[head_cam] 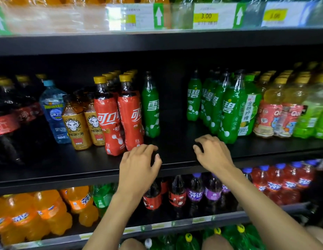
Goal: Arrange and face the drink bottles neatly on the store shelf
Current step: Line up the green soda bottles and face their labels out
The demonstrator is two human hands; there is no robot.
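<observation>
Both hands sit at the front of the middle shelf (175,139). The left hand (139,163) and right hand (213,152) both have fingers curled down. There's something dark under each set of fingertips, but it's black on black shelf, so I can't tell whether they grip anything. The work pieces are the green soda bottles: a lone green bottle (150,109) stands just beside the red cola bottles (119,114), a set-back green bottle (194,98) is across the gap, and the green front bottle (229,112) leads a row that runs skewed, with labels turned off-axis. My read on handling: full sealed PET, so moderately heavy and stiff under pressure. They're tall and narrow, so tippy if pushed high, and the glossy sleeves are probably slick. Best hold is round the waisted mid-body, or pinch the neck under the cap to twist the label forward. Sliding on the base beats lifting. For room, there's a bare bay between the lone green bottle and the set-back one, right ahead of both hands, wide enough to take several bottles. The constraints are the open shelf front edge (85,175) with no visible lip, so don't overpull. The upper shelf (157,42) sits close above the caps, which limits lift. The lime tea bottle (249,112) touches the green row on the right.
</observation>
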